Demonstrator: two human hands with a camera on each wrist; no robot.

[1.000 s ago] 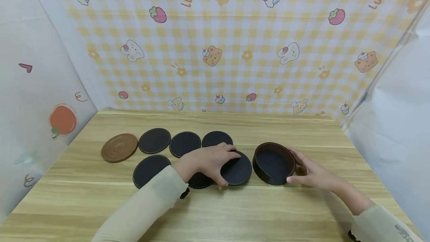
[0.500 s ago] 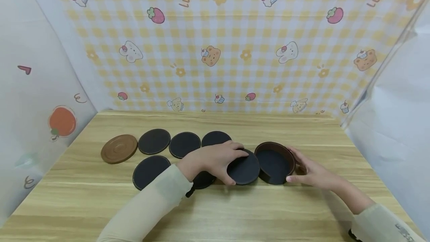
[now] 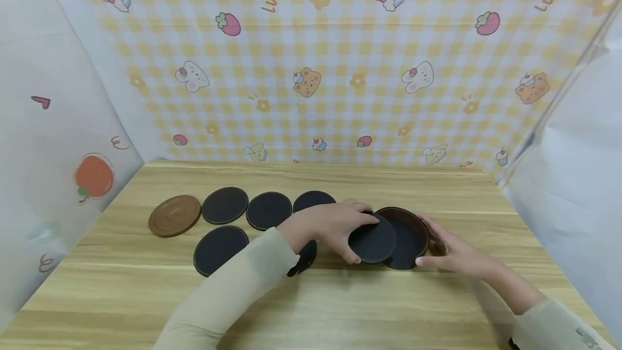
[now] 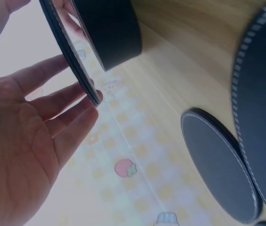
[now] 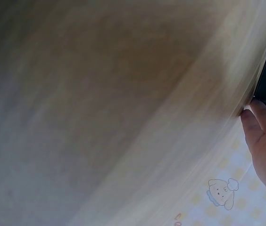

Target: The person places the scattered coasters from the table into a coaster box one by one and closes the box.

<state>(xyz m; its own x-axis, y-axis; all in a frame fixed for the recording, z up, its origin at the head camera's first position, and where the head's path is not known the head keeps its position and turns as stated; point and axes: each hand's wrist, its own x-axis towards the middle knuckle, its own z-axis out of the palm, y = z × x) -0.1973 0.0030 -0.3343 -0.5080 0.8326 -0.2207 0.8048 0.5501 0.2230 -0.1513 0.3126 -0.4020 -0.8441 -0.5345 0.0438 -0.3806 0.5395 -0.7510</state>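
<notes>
My left hand point(image 3: 332, 228) pinches a round black coaster point(image 3: 373, 239) by its edges, thumb at the near side and fingers at the far side. The coaster is tilted and overlaps the left part of a round coaster holder point(image 3: 421, 230), brown inside with a dark floor. In the left wrist view the stitched edge of this coaster point(image 4: 67, 49) shows between thumb and fingers, clear of the table. My right hand point(image 3: 454, 253) holds the holder by its right side. In the right wrist view only some fingers point(image 5: 253, 127) touch the dark outer wall.
Several black coasters lie flat to the left, such as the back one point(image 3: 225, 205) and the front one point(image 3: 221, 250); my left arm partly covers some. A brown round disc with rings point(image 3: 175, 216) lies at the far left. A checked cloth point(image 3: 330, 42) hangs behind the table point(image 3: 340, 307).
My left hand has carried the coaster rightward from beside the holder to over its left part. The right hand and the holder have stayed in place.
</notes>
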